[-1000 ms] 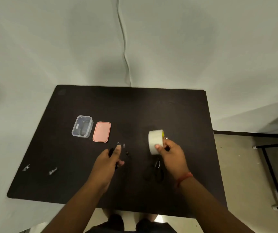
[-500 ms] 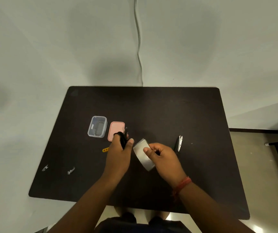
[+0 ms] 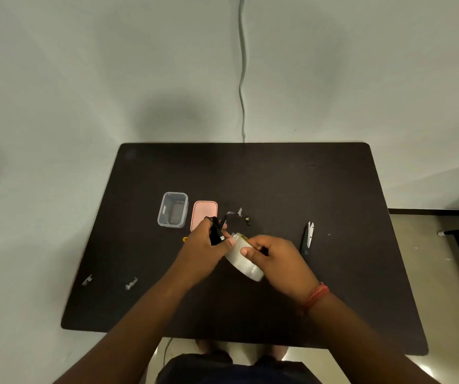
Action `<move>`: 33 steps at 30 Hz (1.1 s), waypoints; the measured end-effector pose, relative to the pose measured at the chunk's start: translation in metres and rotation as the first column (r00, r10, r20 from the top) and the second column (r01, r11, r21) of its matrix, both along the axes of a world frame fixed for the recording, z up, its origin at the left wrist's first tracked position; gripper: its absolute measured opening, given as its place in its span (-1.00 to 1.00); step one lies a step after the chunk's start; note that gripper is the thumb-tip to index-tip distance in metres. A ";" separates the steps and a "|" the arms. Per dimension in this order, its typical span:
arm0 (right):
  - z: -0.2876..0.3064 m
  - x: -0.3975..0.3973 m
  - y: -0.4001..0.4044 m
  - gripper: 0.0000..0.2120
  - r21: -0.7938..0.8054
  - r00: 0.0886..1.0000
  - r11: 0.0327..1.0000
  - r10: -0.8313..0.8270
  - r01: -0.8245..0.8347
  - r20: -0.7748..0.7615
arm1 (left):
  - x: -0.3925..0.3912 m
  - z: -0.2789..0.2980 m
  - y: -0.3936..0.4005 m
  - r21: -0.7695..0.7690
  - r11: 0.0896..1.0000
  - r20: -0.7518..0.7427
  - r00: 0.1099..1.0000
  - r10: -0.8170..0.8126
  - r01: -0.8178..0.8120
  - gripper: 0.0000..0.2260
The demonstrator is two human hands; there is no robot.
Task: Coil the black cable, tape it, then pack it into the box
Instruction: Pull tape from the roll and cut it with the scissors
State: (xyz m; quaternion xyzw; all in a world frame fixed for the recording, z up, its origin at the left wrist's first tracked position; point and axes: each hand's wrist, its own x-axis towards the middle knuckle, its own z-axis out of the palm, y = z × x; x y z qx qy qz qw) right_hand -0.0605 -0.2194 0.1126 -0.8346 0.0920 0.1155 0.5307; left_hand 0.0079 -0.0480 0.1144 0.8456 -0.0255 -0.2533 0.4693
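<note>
My left hand (image 3: pixel 204 245) is closed around the coiled black cable (image 3: pixel 216 231), whose loops stick out above my fingers. My right hand (image 3: pixel 275 257) grips a roll of clear tape (image 3: pixel 241 261), held tilted just to the right of the cable and touching my left thumb. The clear plastic box (image 3: pixel 173 209) stands open on the dark table (image 3: pixel 278 184), left of my hands. Its pink lid (image 3: pixel 204 211) lies flat beside it, partly hidden by my left hand.
A small pair of snips (image 3: pixel 307 238) lies to the right of my right hand. Scraps of tape (image 3: pixel 235 213) lie behind my hands, and two more scraps (image 3: pixel 131 283) near the table's left front. A yellow bit (image 3: pixel 185 239) peeks out under my left wrist.
My right hand brought the tape roll leftward until it met my left hand and the cable. The snips, covered a second ago, now lie in the open.
</note>
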 end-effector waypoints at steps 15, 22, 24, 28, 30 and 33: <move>0.006 0.013 0.004 -0.85 -0.158 0.993 0.986 0.073 -0.059 0.087 | 0.011 -0.008 0.019 -0.192 0.980 -0.145 0.989 0.018 -0.046 -0.81; -0.002 0.019 -0.007 -0.83 -0.165 0.980 0.976 0.163 -0.143 0.115 | 0.012 -0.009 0.021 -0.182 0.983 -0.188 0.981 -0.043 0.008 -0.80; -0.003 0.021 -0.011 -0.84 -0.148 0.977 0.975 0.182 -0.165 0.109 | 0.010 -0.010 0.021 -0.179 0.983 -0.193 0.979 -0.069 0.034 -0.78; -0.007 0.023 -0.018 -0.82 -0.086 0.982 0.982 0.174 -0.168 0.070 | 0.009 -0.013 0.018 -0.171 0.984 -0.196 0.977 -0.079 0.046 -0.76; -0.009 0.022 -0.024 -0.81 -0.061 0.984 0.984 0.170 -0.167 0.048 | 0.010 -0.014 0.018 -0.185 0.983 -0.213 0.975 -0.056 0.016 -0.77; -0.010 0.023 -0.032 -0.80 -0.011 0.983 0.983 0.185 -0.185 0.016 | 0.011 -0.016 0.017 -0.197 0.980 -0.218 0.975 -0.048 0.004 -0.81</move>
